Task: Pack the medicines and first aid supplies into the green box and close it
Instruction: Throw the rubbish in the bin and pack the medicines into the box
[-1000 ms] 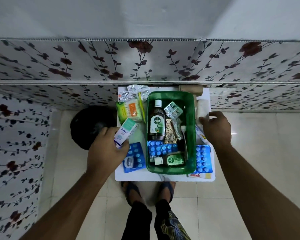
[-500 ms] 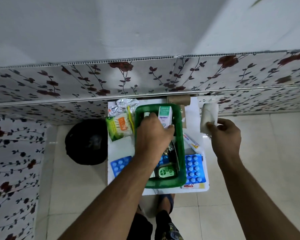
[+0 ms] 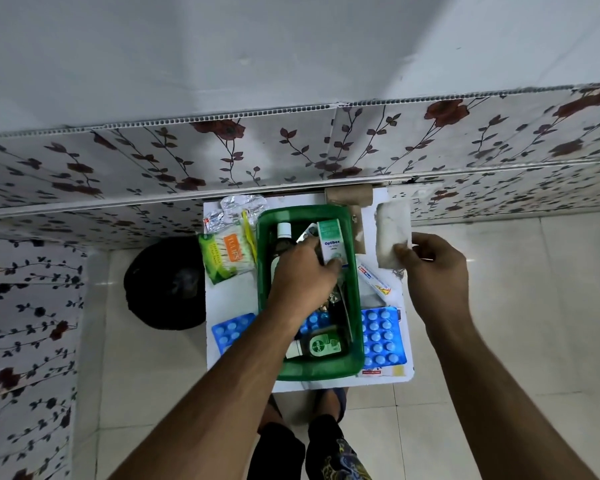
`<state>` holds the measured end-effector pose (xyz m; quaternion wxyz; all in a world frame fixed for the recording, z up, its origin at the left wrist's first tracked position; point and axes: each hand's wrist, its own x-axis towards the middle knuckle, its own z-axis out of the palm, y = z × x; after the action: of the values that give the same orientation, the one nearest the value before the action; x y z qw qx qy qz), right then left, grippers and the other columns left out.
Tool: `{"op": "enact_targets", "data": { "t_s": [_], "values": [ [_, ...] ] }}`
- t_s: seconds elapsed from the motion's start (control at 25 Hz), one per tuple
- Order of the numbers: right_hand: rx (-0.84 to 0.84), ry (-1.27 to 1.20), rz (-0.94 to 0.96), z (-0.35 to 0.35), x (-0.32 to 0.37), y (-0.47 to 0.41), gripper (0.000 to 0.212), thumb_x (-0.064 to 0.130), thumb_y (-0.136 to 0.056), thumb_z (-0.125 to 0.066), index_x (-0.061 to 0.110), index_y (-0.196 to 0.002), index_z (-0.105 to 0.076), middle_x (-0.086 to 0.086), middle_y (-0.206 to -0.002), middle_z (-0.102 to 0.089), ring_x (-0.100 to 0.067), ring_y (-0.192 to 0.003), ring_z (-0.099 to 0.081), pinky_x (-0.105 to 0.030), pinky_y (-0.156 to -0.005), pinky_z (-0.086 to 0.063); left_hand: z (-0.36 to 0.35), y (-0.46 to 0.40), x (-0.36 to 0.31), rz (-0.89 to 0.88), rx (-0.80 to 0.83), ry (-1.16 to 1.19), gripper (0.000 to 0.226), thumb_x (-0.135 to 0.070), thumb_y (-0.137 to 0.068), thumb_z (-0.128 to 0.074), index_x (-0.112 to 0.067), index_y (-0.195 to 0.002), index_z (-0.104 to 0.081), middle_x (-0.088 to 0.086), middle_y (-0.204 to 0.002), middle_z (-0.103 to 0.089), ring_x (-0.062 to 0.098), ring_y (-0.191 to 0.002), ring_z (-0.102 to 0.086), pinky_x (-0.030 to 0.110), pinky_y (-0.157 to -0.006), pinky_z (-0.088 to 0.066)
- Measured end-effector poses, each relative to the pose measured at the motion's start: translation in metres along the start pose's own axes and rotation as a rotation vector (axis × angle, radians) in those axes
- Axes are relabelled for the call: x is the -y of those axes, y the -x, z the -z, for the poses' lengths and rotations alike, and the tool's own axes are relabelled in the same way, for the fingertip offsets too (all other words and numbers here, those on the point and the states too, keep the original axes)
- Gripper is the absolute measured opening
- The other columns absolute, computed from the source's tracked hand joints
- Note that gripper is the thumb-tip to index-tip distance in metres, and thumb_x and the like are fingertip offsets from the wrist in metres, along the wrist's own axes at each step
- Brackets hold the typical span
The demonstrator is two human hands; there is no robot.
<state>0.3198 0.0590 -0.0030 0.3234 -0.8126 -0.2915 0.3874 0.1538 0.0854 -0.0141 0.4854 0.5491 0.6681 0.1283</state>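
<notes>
The green box (image 3: pixel 271 220) stands open on a small white table (image 3: pixel 238 292). My left hand (image 3: pixel 302 275) is inside it, gripping the white and green Optibex carton (image 3: pixel 330 240) against the far right wall. Beneath lie a brown Dettol bottle (image 3: pixel 282 237), a small green Dettol bottle (image 3: pixel 317 346), foil strips and a blue blister pack. My right hand (image 3: pixel 433 271) pinches a white gauze roll (image 3: pixel 390 233) above the table's right edge. Outside the box lie a cotton bud pack (image 3: pixel 226 254), silver foil strips (image 3: pixel 236 207), an ointment tube (image 3: pixel 373 278) and blue blister packs (image 3: pixel 231 332) (image 3: pixel 381 337).
A brown tape roll (image 3: pixel 349 195) sits at the table's far edge against the floral wall panel (image 3: pixel 291 157). A black round bin (image 3: pixel 165 282) stands on the tiled floor left of the table. My feet (image 3: pixel 326 400) are under the near edge.
My left hand has carried the Optibex carton from the table's left side into the green box. My right hand has lifted the gauze roll off the table's right side.
</notes>
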Motion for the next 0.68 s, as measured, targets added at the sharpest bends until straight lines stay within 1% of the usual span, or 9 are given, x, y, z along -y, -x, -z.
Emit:
{"op": "enact_targets", "data": {
  "t_s": [0.08,0.16,0.24,0.28,0.36,0.44,0.52,0.6,0.68],
  "values": [
    [-0.002,0.017,0.023,0.002,0.015,0.014,0.010,0.022,-0.089,-0.065,0.021,-0.098,-0.070,0.012,-0.077,-0.068,0.003,-0.063,-0.062,-0.017,-0.060,-0.045,0.020,0.011,-0.006,-0.056,-0.028,-0.015,0.030,-0.025,-0.091,-0.061,-0.016,-0.120,-0.062,-0.009,-0.096,-0.069,0.004,-0.060,-0.062,0.029,-0.063,-0.057],
    [0.046,0.056,0.068,-0.001,0.034,0.033,0.006,0.023,-0.090,-0.065,0.026,-0.095,-0.068,0.013,-0.078,-0.069,0.005,-0.062,-0.062,-0.009,-0.054,-0.042,0.048,0.023,-0.004,-0.109,-0.137,0.055,0.027,-0.022,-0.092,-0.061,-0.021,-0.119,-0.063,-0.009,-0.100,-0.069,0.008,-0.065,-0.066,0.024,-0.057,-0.055],
    [0.122,0.147,0.124,-0.017,0.048,0.049,0.011,0.025,-0.090,-0.067,0.027,-0.100,-0.070,0.010,-0.084,-0.071,-0.002,-0.072,-0.066,-0.017,-0.063,-0.049,0.078,0.029,0.009,-0.083,-0.302,0.193,0.019,-0.014,-0.090,-0.061,-0.026,-0.103,-0.068,-0.007,-0.090,-0.070,0.019,-0.070,-0.070,0.032,-0.061,-0.058],
    [0.149,0.215,0.150,-0.031,0.050,0.055,0.013,0.026,-0.089,-0.067,0.024,-0.101,-0.072,0.006,-0.088,-0.073,-0.010,-0.078,-0.068,-0.025,-0.070,-0.053,0.089,0.029,0.020,-0.037,-0.378,0.233,0.019,-0.011,-0.089,-0.061,-0.028,-0.095,-0.068,-0.007,-0.085,-0.069,0.020,-0.071,-0.070,0.036,-0.065,-0.059],
    [0.187,0.365,0.195,-0.062,0.050,0.058,0.015,0.025,-0.088,-0.066,0.015,-0.097,-0.072,-0.002,-0.091,-0.075,-0.024,-0.084,-0.069,-0.034,-0.076,-0.055,0.102,0.026,0.045,0.042,-0.465,0.233,0.021,-0.009,-0.089,-0.060,-0.029,-0.088,-0.067,-0.008,-0.081,-0.068,0.018,-0.074,-0.069,0.036,-0.069,-0.058],
    [0.219,0.506,0.256,-0.085,0.044,0.051,0.016,0.024,-0.087,-0.064,0.011,-0.092,-0.070,-0.009,-0.089,-0.075,-0.031,-0.086,-0.068,-0.034,-0.072,-0.053,0.103,0.023,0.062,0.071,-0.460,0.212,0.021,-0.009,-0.089,-0.060,-0.028,-0.087,-0.066,-0.009,-0.082,-0.068,0.015,-0.076,-0.069,0.032,-0.069,-0.055],
    [0.221,0.669,0.343,-0.099,0.039,0.045,0.015,0.022,-0.087,-0.063,0.008,-0.091,-0.067,-0.013,-0.090,-0.072,-0.034,-0.086,-0.067,-0.029,-0.064,-0.044,0.100,0.022,0.076,0.062,-0.426,0.208,0.021,-0.010,-0.089,-0.060,-0.030,-0.086,-0.066,-0.008,-0.082,-0.068,0.016,-0.075,-0.069,0.032,-0.070,-0.055],
    [0.176,0.813,0.449,-0.104,0.035,0.045,0.016,0.015,-0.085,-0.063,0.008,-0.100,-0.063,-0.014,-0.097,-0.066,-0.034,-0.086,-0.065,-0.029,-0.061,-0.036,0.099,0.024,0.085,0.052,-0.408,0.188,0.020,-0.009,-0.089,-0.059,-0.028,-0.087,-0.066,-0.007,-0.081,-0.068,0.020,-0.072,-0.069,0.034,-0.068,-0.055],
    [0.148,0.881,0.522,-0.105,0.030,0.049,0.026,0.008,-0.083,-0.062,0.011,-0.109,-0.061,-0.012,-0.102,-0.061,-0.034,-0.086,-0.065,-0.030,-0.060,-0.035,0.099,0.026,0.091,0.051,-0.409,0.174,0.019,-0.008,-0.089,-0.060,-0.026,-0.089,-0.066,-0.007,-0.081,-0.067,0.021,-0.071,-0.069,0.035,-0.066,-0.054]
  ]
}}
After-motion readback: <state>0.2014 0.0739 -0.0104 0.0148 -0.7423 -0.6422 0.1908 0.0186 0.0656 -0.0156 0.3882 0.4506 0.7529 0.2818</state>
